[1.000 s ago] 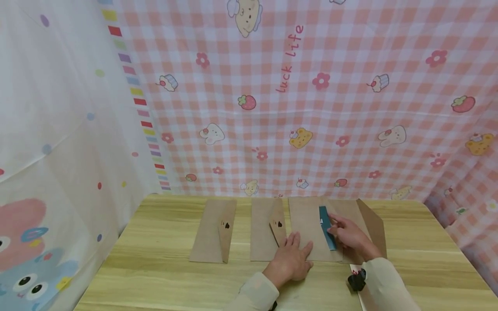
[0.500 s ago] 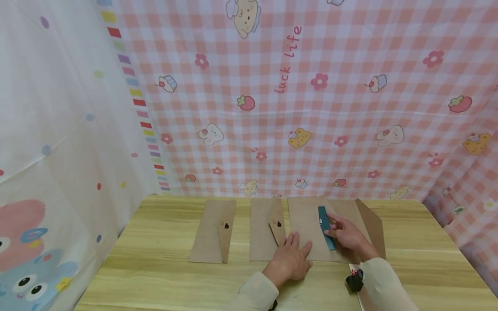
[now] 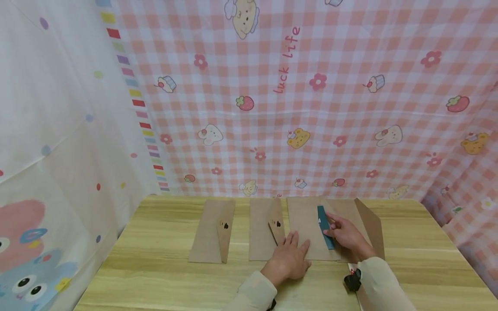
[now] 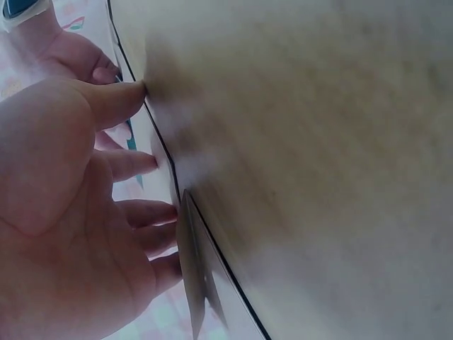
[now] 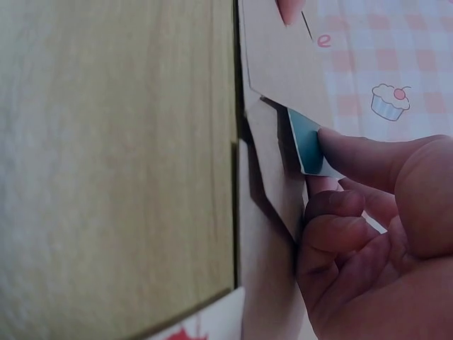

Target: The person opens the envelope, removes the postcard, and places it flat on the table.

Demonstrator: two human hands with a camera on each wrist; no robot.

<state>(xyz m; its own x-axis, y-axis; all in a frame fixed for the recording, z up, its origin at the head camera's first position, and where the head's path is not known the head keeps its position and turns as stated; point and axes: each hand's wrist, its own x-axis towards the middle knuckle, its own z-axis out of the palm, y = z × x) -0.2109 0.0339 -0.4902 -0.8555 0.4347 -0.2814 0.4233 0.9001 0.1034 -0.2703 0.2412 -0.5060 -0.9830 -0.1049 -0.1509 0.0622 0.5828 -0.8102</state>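
In the head view my right hand (image 3: 348, 233) pinches a narrow teal card (image 3: 324, 224) with a little white print. The right wrist view shows the thumb on the teal card (image 5: 307, 145), which protrudes from the mouth of a brown kraft envelope (image 5: 283, 60). My left hand (image 3: 287, 260) lies palm down with fingers spread, touching that kraft envelope (image 3: 303, 216) and the edge of a second envelope (image 3: 260, 233) to its left. Another kraft envelope (image 3: 346, 209) with its flap (image 3: 371, 229) unfolded lies partly under the first, at the right.
A further kraft envelope (image 3: 206, 233) with a folded, printed flap lies at the left. Near the front edge, a white paper (image 3: 362, 298) with red marks is partly under my right sleeve. The wooden table (image 3: 148, 250) meets a pink checked cloth (image 3: 256, 142) at the back.
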